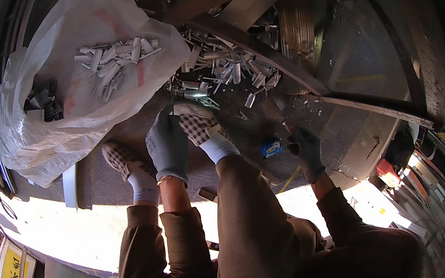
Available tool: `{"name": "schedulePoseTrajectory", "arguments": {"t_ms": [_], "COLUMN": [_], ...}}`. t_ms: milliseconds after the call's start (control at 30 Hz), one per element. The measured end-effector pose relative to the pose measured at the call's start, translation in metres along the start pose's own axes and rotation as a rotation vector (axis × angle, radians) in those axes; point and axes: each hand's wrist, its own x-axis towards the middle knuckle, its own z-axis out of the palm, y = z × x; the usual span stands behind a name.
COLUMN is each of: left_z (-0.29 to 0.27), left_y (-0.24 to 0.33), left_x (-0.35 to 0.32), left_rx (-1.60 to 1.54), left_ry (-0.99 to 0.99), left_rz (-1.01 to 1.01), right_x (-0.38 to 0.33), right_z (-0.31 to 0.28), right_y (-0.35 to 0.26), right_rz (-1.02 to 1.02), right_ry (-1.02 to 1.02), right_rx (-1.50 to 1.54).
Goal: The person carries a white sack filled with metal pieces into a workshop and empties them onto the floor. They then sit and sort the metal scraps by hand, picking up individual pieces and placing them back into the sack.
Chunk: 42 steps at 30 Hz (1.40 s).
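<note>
Gloved left hand (167, 148) and right hand (309, 154) below scattered metal pieces (236, 72).
The pieces lie at upper centre, beside a white sack (32, 149) at upper left; how open the left fingers are, or what they hold, I cannot tell. The right fingers, near a blue packet (271, 148), are likewise too dark to read.

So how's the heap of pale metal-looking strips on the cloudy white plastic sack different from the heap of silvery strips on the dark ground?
The heap of pale metal-looking strips lies on the cloudy white plastic sack; the heap of silvery strips lies on dark ground. The sack heap is bunched; the ground heap spreads wider. A brown bar crosses our view of only the ground heap. Both are jumbled, narrow pieces.
</note>
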Motion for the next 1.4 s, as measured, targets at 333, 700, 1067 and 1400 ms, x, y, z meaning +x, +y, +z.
{"name": "schedulePoseTrajectory", "arguments": {"t_ms": [333, 700, 1067, 1400], "left_z": [0.030, 0.019, -0.003, -0.006], "left_y": [0.029, 0.039, 0.017, 0.003], "left_x": [-0.012, -0.018, -0.012, -0.009], "left_rx": [0.155, 0.108, -0.043, -0.126], "left_ry": [-0.192, -0.240, -0.097, -0.121], "left_rz": [0.066, 0.122, 0.027, -0.103], "right_x": [0.074, 0.105, 0.085, 0.046], "right_z": [0.032, 0.120, 0.093, 0.084], "right_y": [-0.003, -0.036, -0.027, -0.046], "right_rz": [-0.140, -0.094, -0.117, -0.263], "right_ry": [-0.270, -0.397, -0.577, -0.498], "right_rx": [0.235, 0.393, 0.278, 0.158]}}
